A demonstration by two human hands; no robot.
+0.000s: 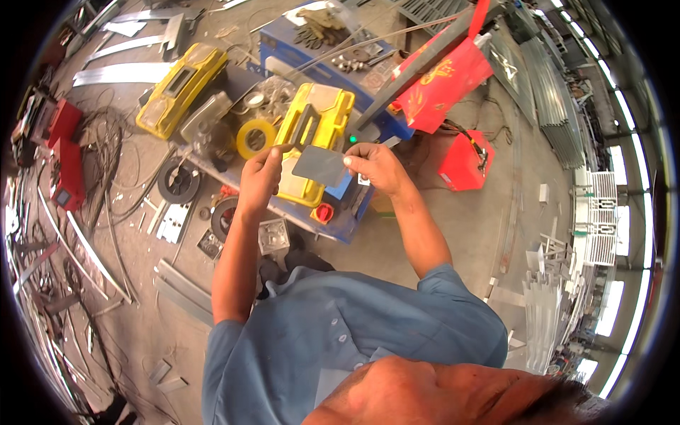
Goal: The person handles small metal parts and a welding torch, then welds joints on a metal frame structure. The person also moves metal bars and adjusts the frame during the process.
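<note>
A flat grey metal plate (320,166) is held between both hands above a blue workbench (340,219). My left hand (260,177) pinches its left edge with thumb and fingers. At the plate's right edge, my right hand (375,166) grips the upper corner. Directly under the plate lies a yellow tool case (319,117). A roll of yellow tape (256,137) sits just left of the case.
A second yellow case (180,88) lies at the bench's left end. A red cloth (443,81) hangs over a long metal bar. A red box (465,161) stands on the concrete floor to the right. Cables, metal strips and red machines (64,152) lie on the left.
</note>
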